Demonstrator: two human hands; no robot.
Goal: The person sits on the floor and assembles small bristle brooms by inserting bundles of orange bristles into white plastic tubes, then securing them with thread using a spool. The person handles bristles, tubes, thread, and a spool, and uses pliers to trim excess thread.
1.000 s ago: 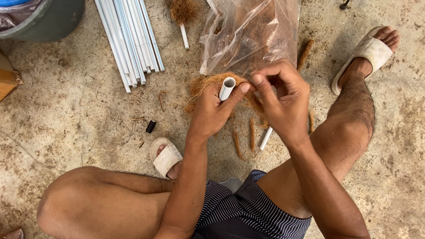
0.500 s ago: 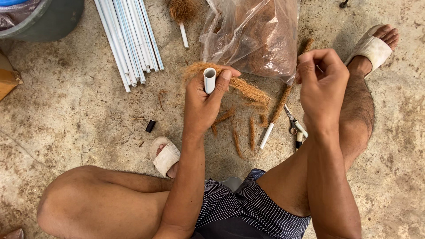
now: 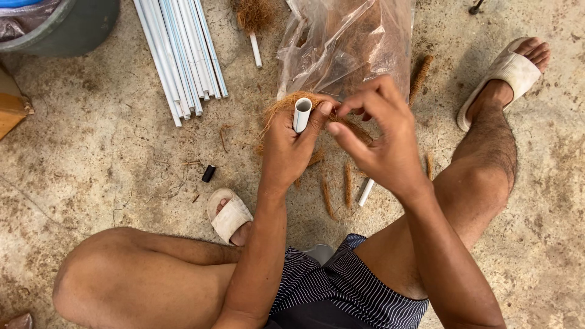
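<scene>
Pipe piece (image 3: pixel 301 114) in left hand (image 3: pixel 292 149); plastic bag (image 3: pixel 353 45) holds brown fibre.

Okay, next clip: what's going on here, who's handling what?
A person sits on a concrete floor. The left hand grips a short white pipe piece together with a tuft of brown fibre. The right hand pinches at the fibre beside the pipe. A clear plastic bag lies just beyond the hands, a bundle of long white pipes to the left, and rolled fibre sticks lie below the hands.

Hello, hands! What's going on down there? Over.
Left hand gripping white tube and brown fibre. Right hand pinching fibre beside it. Plastic bag just behind.
</scene>
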